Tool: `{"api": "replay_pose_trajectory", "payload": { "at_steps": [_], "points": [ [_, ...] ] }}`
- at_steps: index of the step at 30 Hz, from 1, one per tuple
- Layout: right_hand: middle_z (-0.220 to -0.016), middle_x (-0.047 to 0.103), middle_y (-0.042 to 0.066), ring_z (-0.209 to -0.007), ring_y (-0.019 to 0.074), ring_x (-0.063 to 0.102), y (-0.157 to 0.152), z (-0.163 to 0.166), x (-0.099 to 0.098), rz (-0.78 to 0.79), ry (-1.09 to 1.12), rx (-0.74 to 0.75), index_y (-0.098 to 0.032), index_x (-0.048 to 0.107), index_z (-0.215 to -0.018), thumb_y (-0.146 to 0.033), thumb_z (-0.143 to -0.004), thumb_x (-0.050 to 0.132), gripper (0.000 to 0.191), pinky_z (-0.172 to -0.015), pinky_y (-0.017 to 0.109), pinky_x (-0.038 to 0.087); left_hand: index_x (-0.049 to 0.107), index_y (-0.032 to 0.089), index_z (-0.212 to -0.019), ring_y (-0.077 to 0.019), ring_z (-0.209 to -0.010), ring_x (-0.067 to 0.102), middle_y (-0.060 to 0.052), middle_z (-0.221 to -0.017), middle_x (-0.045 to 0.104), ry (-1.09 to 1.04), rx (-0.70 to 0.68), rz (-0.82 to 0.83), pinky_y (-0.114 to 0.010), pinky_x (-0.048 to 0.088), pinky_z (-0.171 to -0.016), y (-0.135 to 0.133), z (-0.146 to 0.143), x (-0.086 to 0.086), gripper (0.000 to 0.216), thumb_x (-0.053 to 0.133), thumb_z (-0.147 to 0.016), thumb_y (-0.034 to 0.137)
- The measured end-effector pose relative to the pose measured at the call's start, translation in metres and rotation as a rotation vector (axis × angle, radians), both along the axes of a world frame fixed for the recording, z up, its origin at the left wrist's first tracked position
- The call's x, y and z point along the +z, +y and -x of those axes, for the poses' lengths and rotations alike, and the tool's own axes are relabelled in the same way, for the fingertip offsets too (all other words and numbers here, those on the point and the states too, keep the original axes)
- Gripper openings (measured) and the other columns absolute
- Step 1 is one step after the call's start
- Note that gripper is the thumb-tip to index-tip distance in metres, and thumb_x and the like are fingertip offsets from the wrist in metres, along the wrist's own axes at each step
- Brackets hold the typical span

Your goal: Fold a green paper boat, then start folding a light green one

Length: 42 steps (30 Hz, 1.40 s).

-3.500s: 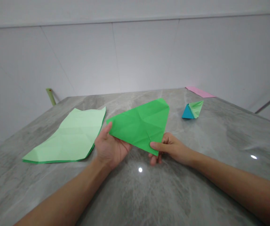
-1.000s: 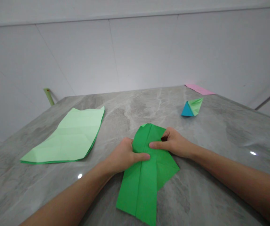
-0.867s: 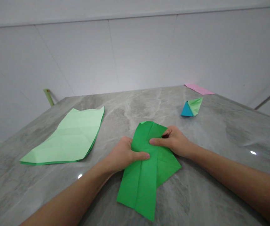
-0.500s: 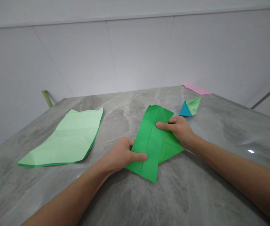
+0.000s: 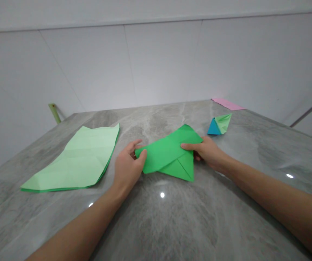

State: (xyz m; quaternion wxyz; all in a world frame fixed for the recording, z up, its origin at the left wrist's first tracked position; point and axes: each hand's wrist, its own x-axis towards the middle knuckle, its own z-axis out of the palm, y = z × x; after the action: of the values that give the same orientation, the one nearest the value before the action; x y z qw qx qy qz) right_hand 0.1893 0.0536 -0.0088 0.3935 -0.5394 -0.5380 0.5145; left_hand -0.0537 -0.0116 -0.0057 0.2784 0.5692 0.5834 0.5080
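A folded sheet of green paper (image 5: 169, 150) is held up over the grey table, its long strip running sideways and a pointed flap hanging at the lower right. My right hand (image 5: 209, 152) pinches its right end, thumb on the front face and fingers behind. At the left end, my left hand (image 5: 130, 161) has its thumb against the front of the paper, with the other fingers curled around the edge and partly hidden behind it.
Pale green sheets (image 5: 77, 159) with darker green undersides lie on the marbled tabletop (image 5: 156, 232) at left. A blue and light green folded paper piece (image 5: 219, 124) stands at the right. Behind it lies a pink sheet (image 5: 228, 104) by the white wall (image 5: 161, 61).
The green paper has turned from nearly upright to lying sideways. My left hand has shifted left and up, to the paper's left end; my right hand keeps its pinch.
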Motion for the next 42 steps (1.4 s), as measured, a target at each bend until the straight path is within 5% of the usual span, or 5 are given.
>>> {"api": "replay_pose_trajectory", "payload": {
  "at_steps": [3, 8, 12, 17, 42],
  "points": [
    [-0.045, 0.049, -0.002, -0.043, 0.0105, 0.040, -0.005, 0.000, 0.003, -0.016, -0.223, 0.207, -0.021, 0.051, -0.047, -0.043, -0.062, 0.079, 0.038, -0.042, 0.026, 0.030, 0.067, 0.018, -0.115, -0.0253, -0.122, 0.058, -0.008, -0.123, 0.068, 0.260, 0.049, -0.278, -0.043, 0.041, -0.109, -0.003, 0.000, 0.001, 0.030, 0.061, -0.086, 0.021],
    [-0.054, 0.057, 0.001, -0.050, 0.0145, 0.048, -0.010, 0.002, 0.007, -0.164, -0.546, 0.480, -0.018, 0.060, -0.054, -0.045, -0.073, 0.069, 0.034, -0.045, 0.027, 0.034, 0.075, 0.020, -0.099, -0.0233, -0.128, 0.054, -0.007, -0.122, 0.069, 0.466, -0.621, -0.299, -0.041, 0.039, -0.111, -0.010, -0.005, -0.004, 0.017, 0.060, -0.090, 0.020],
    [-0.084, 0.068, 0.007, -0.073, 0.0230, 0.062, -0.010, 0.002, 0.003, -0.395, -0.702, 0.330, -0.017, 0.068, -0.106, -0.037, -0.072, 0.073, 0.040, -0.064, 0.034, 0.049, 0.067, 0.028, -0.121, -0.0267, -0.137, 0.043, -0.004, -0.138, 0.058, 0.636, -0.900, -0.104, -0.053, 0.023, -0.117, -0.013, -0.006, -0.006, 0.032, 0.066, -0.089, 0.029],
    [-0.135, 0.051, 0.017, -0.126, 0.0347, 0.049, -0.013, 0.002, -0.006, -0.753, -0.740, 0.236, -0.020, 0.032, -0.148, -0.031, -0.066, 0.078, 0.095, -0.103, 0.052, 0.042, 0.065, 0.031, -0.124, -0.0273, -0.141, 0.038, -0.003, -0.138, 0.058, 0.648, -0.926, -0.063, -0.057, 0.016, -0.117, -0.014, -0.005, -0.002, 0.036, 0.067, -0.088, 0.035],
    [-0.135, 0.057, 0.017, -0.126, 0.0319, 0.053, 0.033, -0.020, -0.024, -0.652, -0.803, 0.092, -0.015, 0.047, -0.140, -0.026, -0.076, 0.065, 0.067, -0.107, 0.050, 0.040, 0.064, 0.033, -0.124, -0.0258, -0.138, 0.042, -0.001, -0.130, 0.065, 0.573, -0.929, 0.003, -0.055, 0.013, -0.118, -0.015, -0.007, 0.001, 0.034, 0.063, -0.091, 0.027]
  ]
}}
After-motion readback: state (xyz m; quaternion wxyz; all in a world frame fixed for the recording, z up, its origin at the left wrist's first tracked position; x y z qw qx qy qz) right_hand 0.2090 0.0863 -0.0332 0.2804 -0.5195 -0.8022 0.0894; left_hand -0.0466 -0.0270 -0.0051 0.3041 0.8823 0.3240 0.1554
